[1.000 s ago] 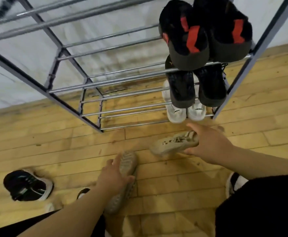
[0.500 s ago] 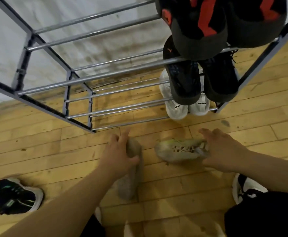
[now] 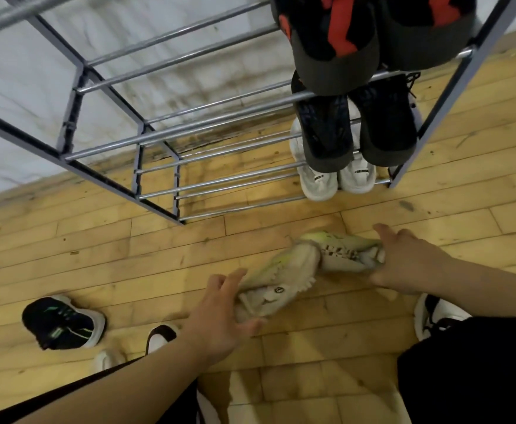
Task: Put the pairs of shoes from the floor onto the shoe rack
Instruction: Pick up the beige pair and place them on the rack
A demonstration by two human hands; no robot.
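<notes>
Head view. Both hands work a pair of beige shoes on the wooden floor (image 3: 97,255), at 6 o'clock from the shoe rack (image 3: 165,139). The left hand (image 3: 220,316), fingers spread and only partly curled, grips the heel of the left beige shoe (image 3: 276,283). The right hand (image 3: 409,264) is closed on the heel end of the right beige shoe (image 3: 342,255). Compared with half a second ago, the two shoes have been swung together so their toes now meet; judged, the pair is being gathered for one lift to the rack. Three pairs already occupy the rack's right end: red-and-black shoes (image 3: 342,32) uppermost, black shoes (image 3: 327,130) beneath, white shoes (image 3: 321,182) lowest. A black sneaker (image 3: 64,324) lies at 9 o'clock, still unplaced.
</notes>
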